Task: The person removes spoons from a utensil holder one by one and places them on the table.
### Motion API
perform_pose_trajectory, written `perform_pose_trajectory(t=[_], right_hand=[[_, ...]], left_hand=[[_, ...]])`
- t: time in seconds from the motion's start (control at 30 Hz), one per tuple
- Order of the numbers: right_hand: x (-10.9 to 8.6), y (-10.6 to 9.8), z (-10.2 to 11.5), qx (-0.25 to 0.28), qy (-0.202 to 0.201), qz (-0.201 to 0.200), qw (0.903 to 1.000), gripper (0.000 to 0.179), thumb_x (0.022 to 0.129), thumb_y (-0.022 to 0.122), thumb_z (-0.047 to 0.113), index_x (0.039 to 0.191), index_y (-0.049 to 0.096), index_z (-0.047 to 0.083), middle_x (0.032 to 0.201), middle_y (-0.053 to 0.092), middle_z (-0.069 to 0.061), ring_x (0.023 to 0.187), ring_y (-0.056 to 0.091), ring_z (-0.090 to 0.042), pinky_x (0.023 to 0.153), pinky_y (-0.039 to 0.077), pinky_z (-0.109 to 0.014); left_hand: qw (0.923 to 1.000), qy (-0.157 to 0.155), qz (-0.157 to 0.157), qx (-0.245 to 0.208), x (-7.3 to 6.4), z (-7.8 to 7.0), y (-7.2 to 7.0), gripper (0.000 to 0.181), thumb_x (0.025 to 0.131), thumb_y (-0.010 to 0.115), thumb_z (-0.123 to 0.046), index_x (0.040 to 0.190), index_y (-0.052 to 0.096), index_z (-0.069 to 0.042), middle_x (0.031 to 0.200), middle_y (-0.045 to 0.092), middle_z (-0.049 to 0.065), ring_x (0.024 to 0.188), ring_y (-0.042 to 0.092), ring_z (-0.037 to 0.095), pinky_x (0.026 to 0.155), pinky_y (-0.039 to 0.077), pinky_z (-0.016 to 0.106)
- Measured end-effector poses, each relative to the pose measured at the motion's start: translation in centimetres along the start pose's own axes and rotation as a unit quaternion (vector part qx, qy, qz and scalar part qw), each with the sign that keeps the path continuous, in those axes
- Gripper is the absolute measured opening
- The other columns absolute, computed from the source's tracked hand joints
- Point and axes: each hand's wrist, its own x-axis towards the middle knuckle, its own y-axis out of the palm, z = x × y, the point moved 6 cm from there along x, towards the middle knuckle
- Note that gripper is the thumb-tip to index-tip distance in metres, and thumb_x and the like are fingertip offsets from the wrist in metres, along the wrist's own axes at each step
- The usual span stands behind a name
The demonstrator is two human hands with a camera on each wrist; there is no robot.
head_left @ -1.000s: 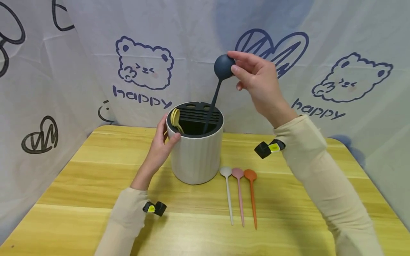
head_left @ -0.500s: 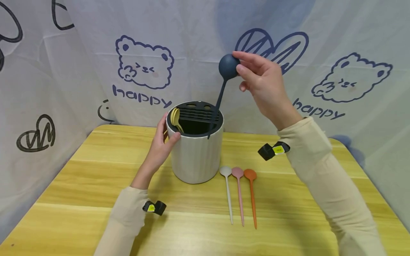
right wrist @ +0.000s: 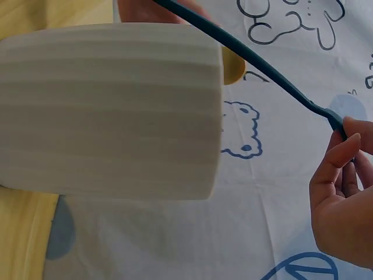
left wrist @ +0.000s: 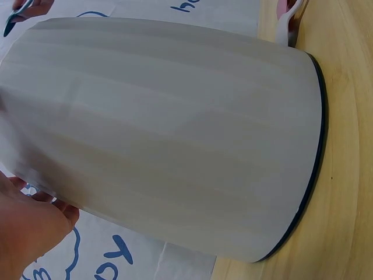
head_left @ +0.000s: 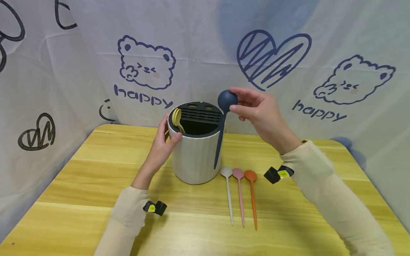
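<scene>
A white ribbed utensil holder with a black slotted top stands on the table. My left hand grips its left side near the rim, thumb in front and fingers around the back. Yellow spoons lean in the holder's left side. By its round bowl, my right hand pinches a dark blue spoon between thumb and fingers. The spoon's handle points down outside the holder, in front of its right side. In the right wrist view the dark blue spoon slants past the holder's rim, its bowl end in the fingers.
To the right of the holder, a white spoon, a pink spoon and an orange spoon lie side by side on the wooden table. A printed cloth hangs behind the table.
The right hand has drawn the dark blue spoon's handle out over the holder's right rim, then lowered the spoon along the outside. The left hand keeps its grip on the holder.
</scene>
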Motion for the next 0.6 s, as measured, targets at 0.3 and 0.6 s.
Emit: perform_pose_trajectory(t=[0.3,0.6], right_hand=[[-1.6,-0.1,-2.3,-0.047,0.045,0.026,0.9975,0.045,0.085,0.065,-0.011,0.129,0.056,-0.008,0.104,0.063,-0.010,0.084,0.056,-0.022,0.063,0.045,-0.022],[-3.1,-0.6,-4.0,-0.069,0.068,0.017,0.9951,0.046,0.085,0.066,-0.007,0.130,0.056,-0.006,0.105,0.063,-0.010,0.086,0.058,-0.021,0.065,0.046,-0.024]], left_hand=[[1.0000,0.000,0.002,-0.003,-0.2,-0.1,0.0,0.098,0.085,0.059,-0.063,0.155,0.015,-0.009,0.159,0.016,0.008,0.144,0.017,0.023,0.116,0.015,0.045],[1.0000,-0.002,0.005,0.001,-0.1,0.0,0.2,0.096,0.087,0.058,-0.061,0.155,0.015,-0.010,0.159,0.016,0.007,0.144,0.016,0.023,0.116,0.015,0.044]])
